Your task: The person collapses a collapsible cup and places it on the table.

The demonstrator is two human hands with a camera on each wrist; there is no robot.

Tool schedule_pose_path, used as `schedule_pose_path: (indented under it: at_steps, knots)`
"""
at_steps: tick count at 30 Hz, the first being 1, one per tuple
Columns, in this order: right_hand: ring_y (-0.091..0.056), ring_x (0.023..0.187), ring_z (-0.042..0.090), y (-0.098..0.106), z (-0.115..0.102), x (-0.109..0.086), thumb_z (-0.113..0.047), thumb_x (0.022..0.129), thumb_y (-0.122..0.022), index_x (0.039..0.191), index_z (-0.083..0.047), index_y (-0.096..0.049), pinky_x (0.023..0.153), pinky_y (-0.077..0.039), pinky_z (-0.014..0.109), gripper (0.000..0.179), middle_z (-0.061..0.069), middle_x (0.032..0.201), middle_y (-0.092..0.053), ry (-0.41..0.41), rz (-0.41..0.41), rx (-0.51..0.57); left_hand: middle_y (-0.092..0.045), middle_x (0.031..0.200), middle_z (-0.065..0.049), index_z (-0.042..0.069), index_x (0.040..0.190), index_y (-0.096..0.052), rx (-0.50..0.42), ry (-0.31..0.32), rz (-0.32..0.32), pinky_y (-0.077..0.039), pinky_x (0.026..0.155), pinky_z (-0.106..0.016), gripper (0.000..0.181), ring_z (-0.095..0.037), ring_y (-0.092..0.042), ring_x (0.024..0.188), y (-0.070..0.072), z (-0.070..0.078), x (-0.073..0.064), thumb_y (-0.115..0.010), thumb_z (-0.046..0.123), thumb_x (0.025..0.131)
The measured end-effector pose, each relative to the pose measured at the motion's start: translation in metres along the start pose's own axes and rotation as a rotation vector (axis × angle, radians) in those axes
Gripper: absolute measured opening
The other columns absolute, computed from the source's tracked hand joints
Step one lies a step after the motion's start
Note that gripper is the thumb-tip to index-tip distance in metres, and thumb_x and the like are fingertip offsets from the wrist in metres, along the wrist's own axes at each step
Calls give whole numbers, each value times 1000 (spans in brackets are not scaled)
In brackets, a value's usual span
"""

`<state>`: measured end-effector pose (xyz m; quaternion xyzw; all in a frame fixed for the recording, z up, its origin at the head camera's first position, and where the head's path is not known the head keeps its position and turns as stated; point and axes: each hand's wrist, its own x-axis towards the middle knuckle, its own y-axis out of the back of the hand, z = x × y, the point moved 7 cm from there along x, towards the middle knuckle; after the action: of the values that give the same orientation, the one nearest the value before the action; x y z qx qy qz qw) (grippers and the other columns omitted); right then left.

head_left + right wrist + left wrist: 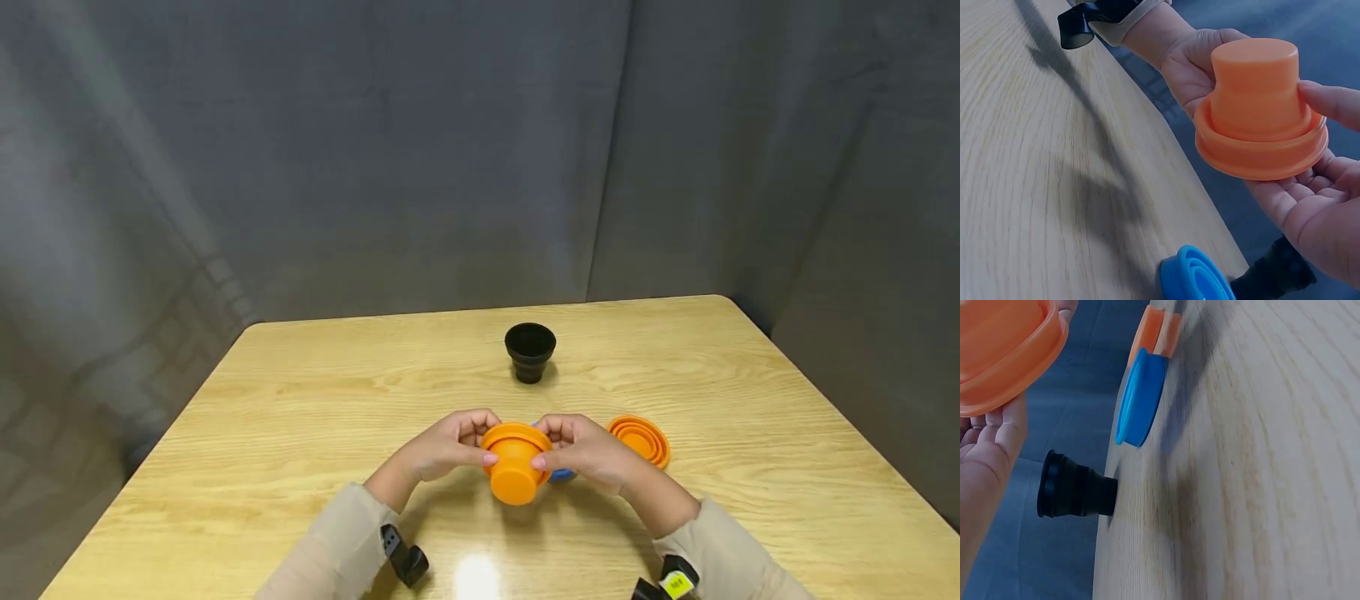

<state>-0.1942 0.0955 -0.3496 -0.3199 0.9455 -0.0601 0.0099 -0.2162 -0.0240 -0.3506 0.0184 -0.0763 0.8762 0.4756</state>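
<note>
A dark grey curtain (450, 167) stands behind the pale wood-grain bench (337, 383). Above the bench, an orange, round, stepped cup (513, 479), apparently silicone, is pinched at opposite sides by the left hand (448, 448) and right hand (583, 452), both grips closed. Judged light, flexible, unlikely to break; the thick rim should give firmest hold.

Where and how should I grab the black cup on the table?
Probably around the upper wall of the black cup, just below its rim, coming in level from the left. It stands upright and narrows in steps toward its base, so the wider rim should help keep it from slipping, and the flat orange piece lies nearer, to the right.
</note>
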Motion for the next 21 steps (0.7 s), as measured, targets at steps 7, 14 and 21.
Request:
schedule_pose_path:
  at_steps: [7,14,21]
  knots:
    - [-56,67,12,0,2,2,-8,77,-63,87,2,-49,61,-48,23,21,7,78,-56,10,33,16,-55,86,-2,-15,95,-40,62,-45,23,-46,65,-20,48,-9,-54,73,1,0,2,-67,20,76]
    - [-52,61,11,2,1,6,3,73,-58,78,3,-46,56,-46,21,13,6,71,-53,6,128,-145,-51,83,-4,-20,92,-37,133,-79,74,-44,61,-17,27,-8,-50,71,0,-3,7,-53,-6,76]
    - [-52,62,13,5,-1,11,6,72,-52,80,8,-46,57,-46,23,11,6,70,-52,6,237,-203,-51,81,-5,-13,91,-43,205,-21,167,-44,59,-19,17,-9,-49,68,12,-5,9,-48,-9,76]
